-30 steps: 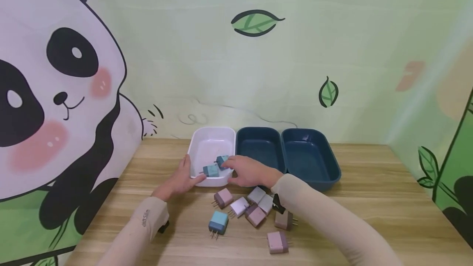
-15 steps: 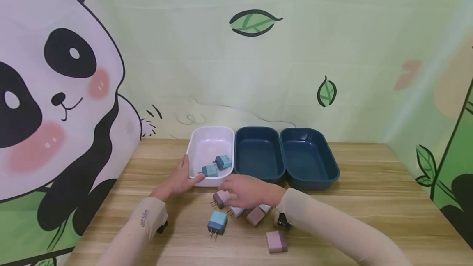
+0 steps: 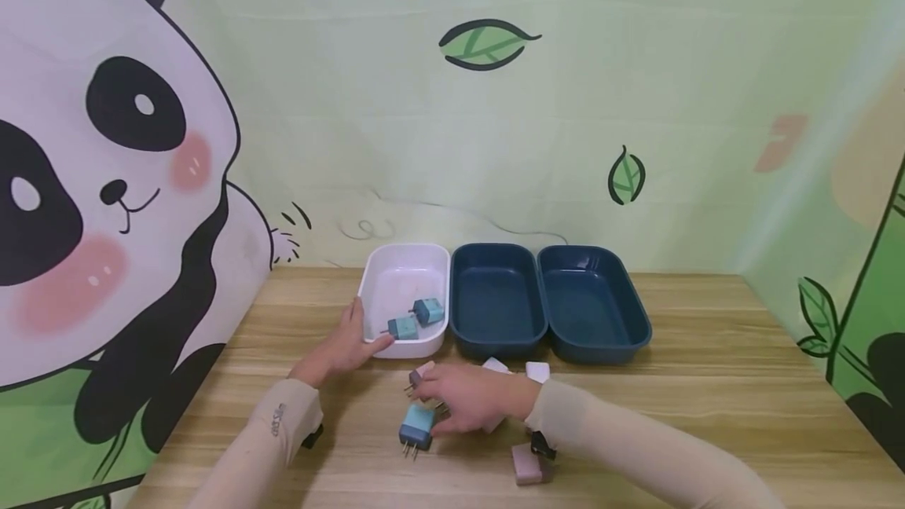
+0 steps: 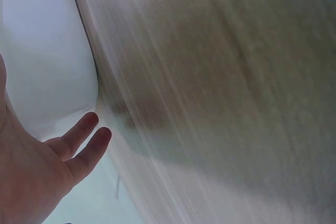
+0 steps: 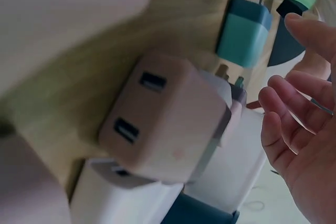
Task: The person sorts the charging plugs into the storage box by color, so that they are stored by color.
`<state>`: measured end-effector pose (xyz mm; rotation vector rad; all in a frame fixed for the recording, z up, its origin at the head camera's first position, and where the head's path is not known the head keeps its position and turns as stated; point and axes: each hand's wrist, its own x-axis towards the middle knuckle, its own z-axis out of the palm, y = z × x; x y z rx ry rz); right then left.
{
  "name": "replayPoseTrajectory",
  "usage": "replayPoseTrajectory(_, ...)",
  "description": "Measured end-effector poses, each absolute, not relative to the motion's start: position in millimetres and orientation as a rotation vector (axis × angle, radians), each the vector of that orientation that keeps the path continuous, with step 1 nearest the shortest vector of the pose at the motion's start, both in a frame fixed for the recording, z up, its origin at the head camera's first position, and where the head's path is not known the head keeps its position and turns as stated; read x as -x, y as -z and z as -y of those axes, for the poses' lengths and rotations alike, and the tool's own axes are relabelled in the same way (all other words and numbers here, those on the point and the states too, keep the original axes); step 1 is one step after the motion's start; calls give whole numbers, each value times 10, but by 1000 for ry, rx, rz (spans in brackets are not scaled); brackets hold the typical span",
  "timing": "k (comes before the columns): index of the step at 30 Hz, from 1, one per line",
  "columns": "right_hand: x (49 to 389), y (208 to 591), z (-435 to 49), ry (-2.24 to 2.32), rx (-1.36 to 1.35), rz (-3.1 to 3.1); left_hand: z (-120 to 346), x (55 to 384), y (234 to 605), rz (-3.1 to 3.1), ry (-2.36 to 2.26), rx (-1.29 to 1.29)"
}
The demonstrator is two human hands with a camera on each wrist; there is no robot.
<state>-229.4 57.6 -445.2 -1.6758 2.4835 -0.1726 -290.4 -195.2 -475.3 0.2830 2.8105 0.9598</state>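
My left hand point(image 3: 339, 348) rests against the left front corner of a white tray point(image 3: 413, 348), fingers extended along its side and thumb at the front rim. Two teal plug chargers point(image 3: 427, 311) lie inside that tray. Over the loose chargers hovers my right hand point(image 3: 474, 395), its fingers loosely bent. Nearest its fingertips is a blue charger point(image 3: 417, 424), prongs pointing towards me. In the right wrist view a gap shows between the fingers and this blue charger point(image 5: 244, 32). A pinkish charger with two USB ports point(image 5: 163, 114) sits below that hand, which partly hides the pile in the head view.
Two dark blue trays point(image 3: 498, 349) stand side by side, right of the white one. Around my right hand lie several pink and white chargers, among them a pink one point(image 3: 526, 463) near the front and a white one point(image 3: 537, 371). A printed cloth backs the wooden table point(image 3: 693, 399).
My right hand has left the white tray, where a teal charger now lies released, and has moved towards me over the loose chargers beside the blue one. The left hand has stayed put.
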Motion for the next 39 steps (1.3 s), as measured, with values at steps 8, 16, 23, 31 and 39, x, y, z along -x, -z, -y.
replayPoseTrajectory(8,2254,4561,-536,159,1695,-2462,1951,2903,4741,-2801,-942,-258)
replayPoseTrajectory(16,2269,4578,-460,81,1698,-2450,1964,2913,4759,-2822,-923,-282)
replayPoseTrajectory(23,2327,4588,-414,62,1725,-2389,1962,2915,4770,-2824,-925,-275)
replayPoseTrajectory(31,2350,4555,-356,79,1736,-2325,1956,2909,4774,-2820,-930,-262)
replayPoseTrajectory(39,2366,4607,-318,83,1706,-2319,1963,2913,4765,-2809,-938,-251)
